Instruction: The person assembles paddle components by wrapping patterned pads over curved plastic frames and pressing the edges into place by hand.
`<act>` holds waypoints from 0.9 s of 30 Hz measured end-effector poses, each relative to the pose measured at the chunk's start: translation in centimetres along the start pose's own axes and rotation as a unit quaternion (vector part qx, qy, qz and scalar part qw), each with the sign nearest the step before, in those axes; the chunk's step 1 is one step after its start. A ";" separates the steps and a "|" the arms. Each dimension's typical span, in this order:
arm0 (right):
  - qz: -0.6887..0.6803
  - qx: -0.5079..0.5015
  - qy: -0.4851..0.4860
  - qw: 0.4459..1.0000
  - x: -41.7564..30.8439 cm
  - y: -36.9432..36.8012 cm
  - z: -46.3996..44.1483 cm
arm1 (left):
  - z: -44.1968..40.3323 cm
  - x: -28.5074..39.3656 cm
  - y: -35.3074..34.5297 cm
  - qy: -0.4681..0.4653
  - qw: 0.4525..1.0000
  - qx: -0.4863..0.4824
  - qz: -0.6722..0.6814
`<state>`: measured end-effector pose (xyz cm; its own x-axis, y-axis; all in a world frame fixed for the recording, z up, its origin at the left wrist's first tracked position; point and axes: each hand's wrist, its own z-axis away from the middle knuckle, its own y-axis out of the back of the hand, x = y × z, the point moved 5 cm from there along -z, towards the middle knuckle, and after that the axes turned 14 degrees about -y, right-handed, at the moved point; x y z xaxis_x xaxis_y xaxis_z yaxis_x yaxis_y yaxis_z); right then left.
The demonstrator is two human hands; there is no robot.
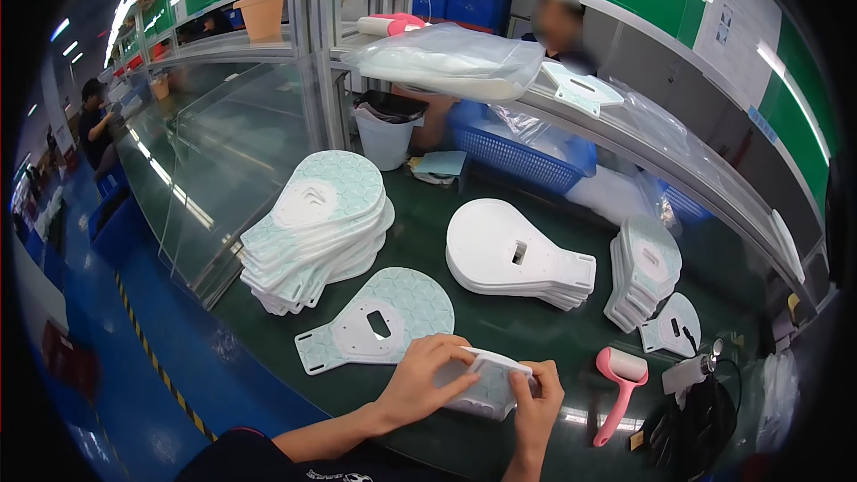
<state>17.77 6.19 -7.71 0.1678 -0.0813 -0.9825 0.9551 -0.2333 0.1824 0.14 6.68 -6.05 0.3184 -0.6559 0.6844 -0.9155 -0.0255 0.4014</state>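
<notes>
Near the table's front edge, my left hand (424, 382) and my right hand (537, 397) grip a white panel with a pale-green pattern (491, 386) from its two sides. It is tilted, and my fingers cover part of it, so its full outline cannot be made out. Just beyond my left hand lies a flat paddle-shaped panel (411, 299), with a pale-green hexagon pattern and a slot in its middle. A pink-handled lint roller (611, 406) rests on the table to the right of my right hand.
Patterned panels stand in a tall, fanned stack (330, 187) at left. White panels (486, 236) are piled centrally; a smaller stack (644, 259) and single panel (671, 326) are at right. Behind are a blue basket (527, 156) and a shelf (661, 134). A person (561, 27) is beyond.
</notes>
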 end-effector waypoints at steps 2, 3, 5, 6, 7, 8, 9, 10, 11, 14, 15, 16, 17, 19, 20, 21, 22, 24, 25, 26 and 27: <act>0.001 0.005 -0.005 1.000 0.2 0.2 -0.1 | 0.0 -0.1 -0.1 -0.001 1.000 -0.006 -0.003; 0.002 0.004 -0.006 1.000 0.2 0.2 -0.1 | -0.1 -0.1 -0.1 -0.002 1.000 -0.006 -0.010; 0.007 0.011 -0.001 1.000 0.0 0.3 -0.1 | -0.2 0.2 -0.1 0.002 1.000 -0.016 -0.004; 0.014 0.012 0.006 1.000 -0.2 0.3 -0.1 | -0.3 0.3 -0.1 0.007 1.000 -0.020 -0.002; 0.010 0.021 0.000 1.000 -0.2 0.4 -0.2 | -0.5 0.3 -0.2 0.006 0.999 -0.031 0.002; 0.018 0.013 0.011 1.000 -0.1 0.4 -0.4 | -0.7 0.5 -0.1 0.002 1.000 -0.025 -0.012; 0.027 0.006 0.019 0.999 0.1 0.3 -0.4 | -0.9 0.6 0.0 0.000 0.999 -0.021 -0.024; -0.010 0.003 0.015 1.000 0.7 0.2 -0.6 | -1.2 1.0 -0.1 0.001 0.999 -0.038 -0.017; -0.001 0.003 0.022 1.000 0.7 0.1 -0.6 | -1.9 1.7 0.4 -0.011 0.999 -0.021 -0.025; 0.044 0.004 0.027 0.999 0.2 -0.2 -0.5 | -4.1 4.6 1.3 -0.081 0.995 -0.055 -0.003; 0.049 0.013 0.033 0.998 0.2 -0.2 -0.5 | -4.8 6.0 1.6 -0.108 0.989 -0.082 0.064; 0.048 0.019 0.023 0.998 0.4 0.0 -0.5 | -5.5 7.5 1.9 -0.132 0.977 -0.104 0.130; 0.048 0.005 0.026 0.999 0.5 0.0 -0.6 | -6.4 9.3 2.2 -0.212 0.955 -0.135 0.159; 0.065 0.006 0.037 0.997 0.1 -0.2 -0.7 | -7.7 12.6 3.2 -0.320 0.896 -0.159 0.263; 0.065 -0.001 0.038 0.997 0.5 -0.4 -0.7 | -8.3 14.0 3.4 -0.344 0.862 -0.154 0.340; 0.053 0.004 0.030 0.998 1.3 -0.5 -0.9 | -9.4 15.0 3.3 -0.377 0.818 -0.173 0.397; 0.042 0.008 0.024 0.999 1.9 -0.6 -1.0 | -10.2 15.8 3.5 -0.409 0.769 -0.192 0.451; 0.044 0.004 0.033 0.998 1.7 -0.8 -1.0 | -9.9 16.7 4.9 -0.413 0.787 -0.164 0.427; 0.051 0.004 0.025 0.998 1.3 -0.6 -0.9 | -9.6 17.2 5.8 -0.414 0.799 -0.141 0.412; 0.059 0.006 0.017 0.998 0.9 -0.4 -0.7 | -9.3 17.7 6.7 -0.415 0.809 -0.117 0.399; 0.051 0.000 0.021 0.998 0.3 -0.4 -0.6 | -8.7 18.1 7.5 -0.415 0.818 -0.094 0.386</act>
<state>17.62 6.82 -8.10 0.2741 -0.0630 -0.9596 0.9328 -0.2255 0.2813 1.19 1.18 14.71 -0.6854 -0.7103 0.1604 -0.6860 0.7037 0.1847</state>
